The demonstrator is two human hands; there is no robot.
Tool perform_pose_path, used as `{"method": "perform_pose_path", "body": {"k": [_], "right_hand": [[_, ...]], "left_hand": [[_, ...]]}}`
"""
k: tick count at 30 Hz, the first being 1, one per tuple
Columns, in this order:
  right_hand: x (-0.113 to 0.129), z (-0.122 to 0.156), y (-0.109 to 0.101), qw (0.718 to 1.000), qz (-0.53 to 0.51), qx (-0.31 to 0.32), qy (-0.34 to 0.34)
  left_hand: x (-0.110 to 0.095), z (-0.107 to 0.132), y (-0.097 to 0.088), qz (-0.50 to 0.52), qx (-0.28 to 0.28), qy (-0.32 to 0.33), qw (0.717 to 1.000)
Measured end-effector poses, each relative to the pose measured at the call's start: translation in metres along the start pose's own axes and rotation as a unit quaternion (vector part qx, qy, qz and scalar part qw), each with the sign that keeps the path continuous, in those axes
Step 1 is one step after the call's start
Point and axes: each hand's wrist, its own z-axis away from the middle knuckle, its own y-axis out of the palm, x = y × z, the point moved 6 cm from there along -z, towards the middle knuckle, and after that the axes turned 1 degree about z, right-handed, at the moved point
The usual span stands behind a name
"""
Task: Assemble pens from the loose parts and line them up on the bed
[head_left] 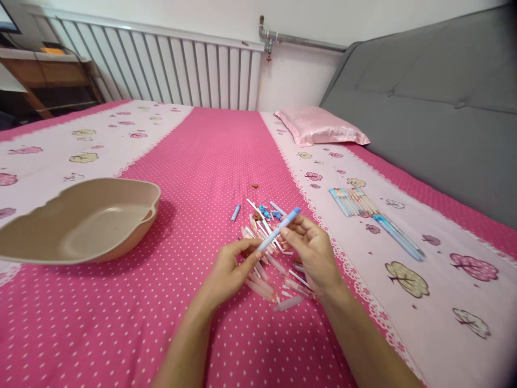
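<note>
A light blue pen [276,233] with a darker blue end is held slantwise between both hands. My left hand [233,265] pinches its lower, paler end. Near the darker upper end, my right hand [313,249] has its thumb and fingers closed on the barrel. Beneath them lies a loose pile of pen parts [264,285], mostly pink and clear tubes with thin white sticks. Small bright blue pieces [264,211] sit at the pile's far side. A short blue cap-like piece [236,213] lies apart to the left. My hands hide part of the pile.
On the right, several pens [352,202] lie side by side, with blue pens [399,237] below them. A beige basin [100,221] stands at left on the pink dotted bedspread [194,161]. Farther back are a pink pillow [321,126], grey headboard [428,81] and white radiator [173,64].
</note>
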Motion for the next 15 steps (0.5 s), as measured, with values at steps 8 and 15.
{"method": "perform_pose_path", "body": {"k": [8, 15], "right_hand": [[-0.0071, 0.0018, 0.0058, 0.998, -0.014, 0.028, 0.054], [-0.0064, 0.0039, 0.01, 0.997, 0.007, 0.054, 0.054]], "left_hand": [[0.0013, 0.0004, 0.0026, 0.04, 0.031, -0.004, 0.999], [0.0022, 0.0004, 0.0082, 0.074, 0.038, -0.002, 0.997]]}}
